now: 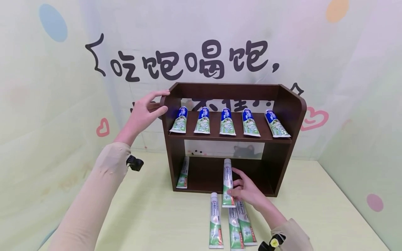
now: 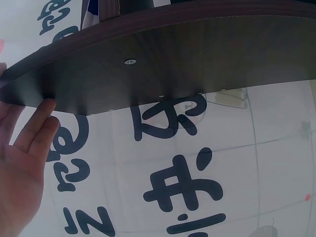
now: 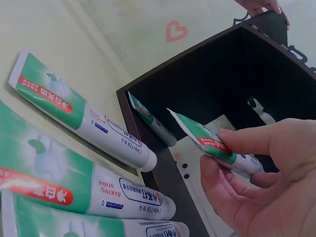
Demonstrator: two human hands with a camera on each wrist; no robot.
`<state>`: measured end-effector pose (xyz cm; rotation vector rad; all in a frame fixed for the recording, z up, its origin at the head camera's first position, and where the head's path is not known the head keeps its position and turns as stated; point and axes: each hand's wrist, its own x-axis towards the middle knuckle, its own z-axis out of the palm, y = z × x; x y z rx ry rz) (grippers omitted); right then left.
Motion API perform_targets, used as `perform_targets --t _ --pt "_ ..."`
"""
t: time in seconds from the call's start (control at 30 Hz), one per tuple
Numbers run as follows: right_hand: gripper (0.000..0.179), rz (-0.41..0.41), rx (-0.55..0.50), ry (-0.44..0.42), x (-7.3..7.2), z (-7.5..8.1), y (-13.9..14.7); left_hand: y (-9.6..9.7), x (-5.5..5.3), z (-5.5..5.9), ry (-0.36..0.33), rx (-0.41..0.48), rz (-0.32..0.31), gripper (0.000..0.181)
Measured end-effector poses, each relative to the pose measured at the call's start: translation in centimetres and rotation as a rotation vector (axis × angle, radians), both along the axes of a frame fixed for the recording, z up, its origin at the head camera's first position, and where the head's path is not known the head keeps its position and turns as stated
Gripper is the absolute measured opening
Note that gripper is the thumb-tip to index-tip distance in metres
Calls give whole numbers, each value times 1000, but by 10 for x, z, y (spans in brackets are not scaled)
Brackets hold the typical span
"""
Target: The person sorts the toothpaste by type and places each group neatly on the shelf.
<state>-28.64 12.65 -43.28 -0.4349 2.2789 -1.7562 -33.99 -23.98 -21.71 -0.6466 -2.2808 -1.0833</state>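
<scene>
My right hand pinches a white-and-green toothpaste tube between thumb and fingers. The tube stands tilted, cap end up, in front of the lower compartment of a dark brown two-tier shelf. In the right wrist view, the thumb presses on the printed face of the held tube. My left hand rests at the top left corner of the shelf; in the left wrist view its fingertips touch the outer side panel. Another green-and-white tube leans inside the lower compartment at the left.
Several blue-and-green toothpaste tubes stand in a row on the upper tier. On the pale table, more white-and-green tubes lie before the shelf, two of them overlapping. A printed wall covering hangs behind.
</scene>
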Motion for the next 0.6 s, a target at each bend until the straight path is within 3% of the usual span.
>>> perform_targets --t 0.4,0.6 --pt "89 -1 -51 12 -6 2 -13 2 1 -1 0 -4 13 45" --pt "87 -12 -46 28 -11 2 -22 12 18 9 -9 2 12 45"
